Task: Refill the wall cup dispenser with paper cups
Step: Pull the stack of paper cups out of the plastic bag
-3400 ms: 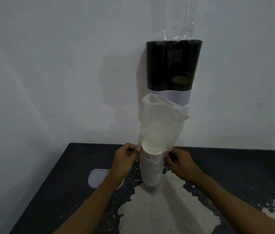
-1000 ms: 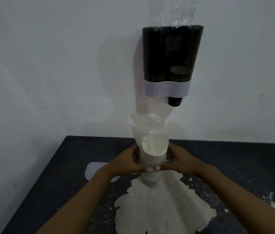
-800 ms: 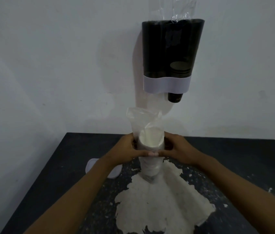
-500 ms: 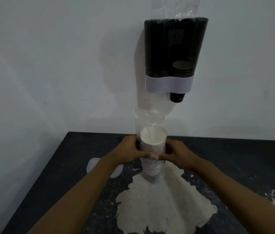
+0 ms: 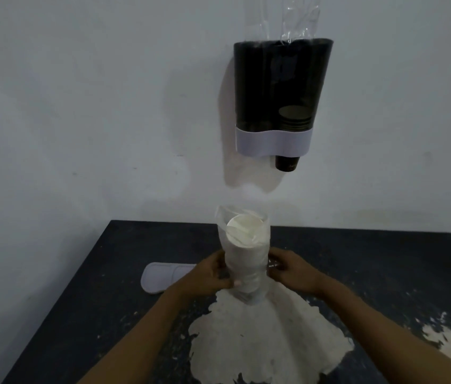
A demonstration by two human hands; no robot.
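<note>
A tall stack of white paper cups stands upright near the centre of the dark, worn black table, its base resting at the 12 o'clock edge of a large pale patch of bare surface. The stack sits inside a thin translucent plastic sleeve, which is open at the top and gathered down around the uppermost cup rim.

The left hand is closed around the stack from its 9 o'clock side, thumb in front, gripping sleeve and cups together at the lower half. The right hand is at the 3 o'clock side, fingers curled and pinching the plastic sleeve against the stack (whether it also presses the cups themselves cannot be told).

A flat white oval plastic lid lies on the table at 9 o'clock from the left hand, close beside it but apart.

At 12 o'clock from the stack, well above it on the pale wall, hangs the dark translucent wall cup dispenser with a white lower band. A short stack of dark cups shows in its right column, and one dark cup bottom protrudes below the band. A clear plastic sheet projects from the dispenser top.
</note>
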